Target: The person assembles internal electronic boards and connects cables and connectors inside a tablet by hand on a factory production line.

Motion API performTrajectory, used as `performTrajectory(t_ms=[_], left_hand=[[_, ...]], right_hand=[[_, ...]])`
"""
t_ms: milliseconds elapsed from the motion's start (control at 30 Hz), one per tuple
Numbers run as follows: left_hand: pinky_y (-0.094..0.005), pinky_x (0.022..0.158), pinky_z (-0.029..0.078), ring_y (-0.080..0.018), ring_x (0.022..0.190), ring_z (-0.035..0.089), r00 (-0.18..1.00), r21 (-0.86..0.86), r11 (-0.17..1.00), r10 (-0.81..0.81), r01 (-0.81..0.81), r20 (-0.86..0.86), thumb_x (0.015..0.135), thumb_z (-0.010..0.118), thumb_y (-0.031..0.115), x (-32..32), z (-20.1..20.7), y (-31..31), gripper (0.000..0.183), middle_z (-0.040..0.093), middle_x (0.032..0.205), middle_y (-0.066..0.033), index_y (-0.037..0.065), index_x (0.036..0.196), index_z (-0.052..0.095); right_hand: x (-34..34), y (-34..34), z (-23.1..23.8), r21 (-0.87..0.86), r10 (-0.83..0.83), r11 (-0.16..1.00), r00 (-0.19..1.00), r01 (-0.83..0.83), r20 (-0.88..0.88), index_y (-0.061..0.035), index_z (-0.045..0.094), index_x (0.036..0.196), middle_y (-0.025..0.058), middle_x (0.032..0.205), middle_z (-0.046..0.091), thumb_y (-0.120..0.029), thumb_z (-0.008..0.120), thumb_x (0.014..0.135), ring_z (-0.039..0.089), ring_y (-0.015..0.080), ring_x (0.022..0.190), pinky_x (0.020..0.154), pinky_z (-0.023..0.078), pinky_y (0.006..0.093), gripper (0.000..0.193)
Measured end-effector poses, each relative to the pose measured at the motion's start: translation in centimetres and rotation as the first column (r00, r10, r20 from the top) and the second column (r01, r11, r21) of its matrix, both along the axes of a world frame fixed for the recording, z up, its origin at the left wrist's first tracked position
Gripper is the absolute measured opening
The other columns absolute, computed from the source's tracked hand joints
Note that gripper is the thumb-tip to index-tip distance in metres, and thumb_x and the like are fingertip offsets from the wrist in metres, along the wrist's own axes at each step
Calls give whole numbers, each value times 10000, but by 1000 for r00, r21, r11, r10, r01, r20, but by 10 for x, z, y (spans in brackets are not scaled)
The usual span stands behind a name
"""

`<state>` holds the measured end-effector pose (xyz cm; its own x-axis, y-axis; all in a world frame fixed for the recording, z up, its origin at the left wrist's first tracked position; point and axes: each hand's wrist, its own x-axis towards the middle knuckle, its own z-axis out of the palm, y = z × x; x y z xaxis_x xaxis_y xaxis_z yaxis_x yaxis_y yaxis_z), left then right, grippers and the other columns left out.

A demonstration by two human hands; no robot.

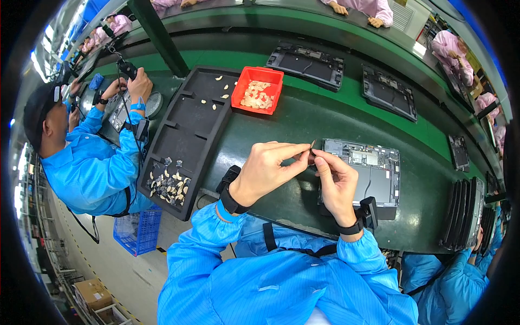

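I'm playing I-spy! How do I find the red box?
On the green workbench, find the long black tray. By its far right corner, past the left hand, sits the red box of pale pieces. Unlike the tray, it's bright red.

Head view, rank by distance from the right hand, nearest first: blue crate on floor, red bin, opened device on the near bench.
From the right hand:
1. Opened device: just to its right, on the bench.
2. Red bin: beyond it, to the left.
3. Blue crate: far left, on the floor.
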<state>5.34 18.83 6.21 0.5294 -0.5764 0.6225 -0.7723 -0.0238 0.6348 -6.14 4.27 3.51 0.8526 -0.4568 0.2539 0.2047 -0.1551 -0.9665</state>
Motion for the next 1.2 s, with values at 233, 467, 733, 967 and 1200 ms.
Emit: performTrajectory(t_ms=[233,467,733,967,1200], left_hand=[[-317,636,591,-252,762,764,999,-1,1000,-10,10,33,816,789,37,1,0,4,222,776,892,-147,9,1036,785],[-323,658,589,-245,739,754,989,74,997,-8,-3,145,793,791,33,11,3,9,143,764,850,-127,12,933,768],[-416,791,575,-352,900,741,861,111,854,497,-508,108,872,715,90,108,-4,10,372,746,1016,-202,-10,1230,687],[-345,792,470,-213,933,682,929,74,995,33,-65,369,795,802,98,21,-12,0,176,743,1042,-21,105,968,772],[-349,788,481,-228,942,691,997,67,997,-46,42,64,839,777,84,5,-33,2,164,756,1071,-73,31,994,762]], right_hand=[[-1,0,2,-81,-7,997,1000,8,12,-2,752,1163,125,1038,787,-95,681,992,736,177,988,887,557,301,207],[7,-5,-7,-211,12,977,999,-2,49,-6,747,1136,74,1057,772,-103,656,1012,729,177,896,804,555,286,182],[21,-8,-8,314,194,938,973,-147,-124,-87,650,1351,51,1006,745,-149,594,1056,550,25,752,556,405,165,306],[18,-23,-24,121,227,972,932,-200,-282,-26,683,1279,15,934,726,-120,605,1043,553,23,711,596,440,188,265],[7,-16,-6,-231,185,947,965,-225,-184,-8,738,1139,89,947,763,-66,642,992,698,147,834,732,530,296,185]])
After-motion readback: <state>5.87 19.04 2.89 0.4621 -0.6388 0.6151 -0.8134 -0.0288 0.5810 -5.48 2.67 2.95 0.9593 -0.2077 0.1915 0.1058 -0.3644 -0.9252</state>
